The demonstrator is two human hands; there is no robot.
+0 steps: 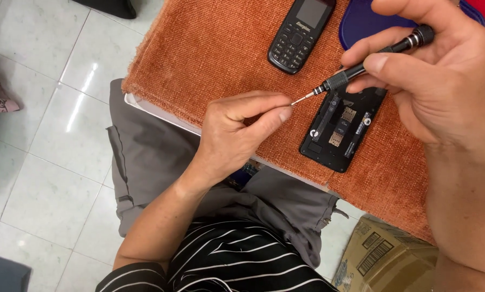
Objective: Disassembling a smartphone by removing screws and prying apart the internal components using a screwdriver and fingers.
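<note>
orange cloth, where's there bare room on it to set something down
The orange cloth lies bare to the left of the keypad phone, down to its frayed edge. A second bare strip lies right of the opened phone, under the right hand. The middle is crowded: left hand pinches the screwdriver tip there.

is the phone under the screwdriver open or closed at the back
Open: the lower black phone lies without its back cover, card slots and inner parts exposed, on the orange cloth.
</note>
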